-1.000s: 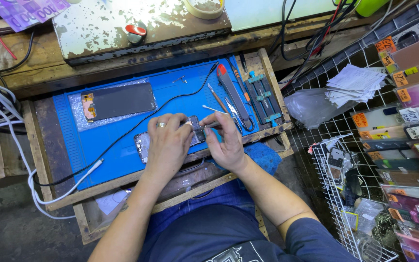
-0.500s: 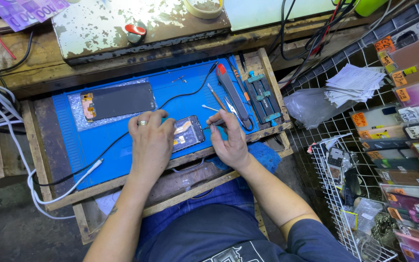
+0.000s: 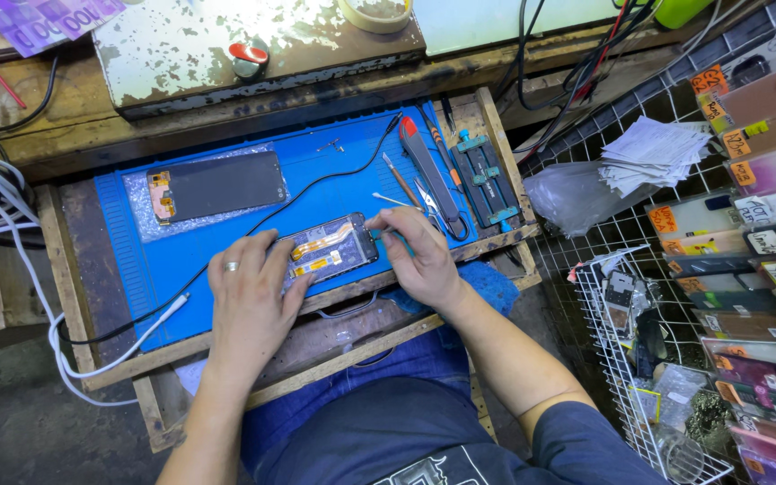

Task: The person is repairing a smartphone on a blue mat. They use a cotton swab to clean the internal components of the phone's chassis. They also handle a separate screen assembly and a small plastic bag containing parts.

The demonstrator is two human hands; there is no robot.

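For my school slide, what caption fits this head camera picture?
Left hand steadies an opened phone on a blue mat while the right hand touches its edge.

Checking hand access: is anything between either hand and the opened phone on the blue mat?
Nothing visible. The left hand rests directly on the opened phone at its left end; the right hand touches its right end. The black cable runs behind it.

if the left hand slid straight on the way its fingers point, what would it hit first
The left hand points up and right, fingertips already on the opened phone. Beyond the phone, probably the thin black cable crossing the blue mat, though the line is only a rough guess.
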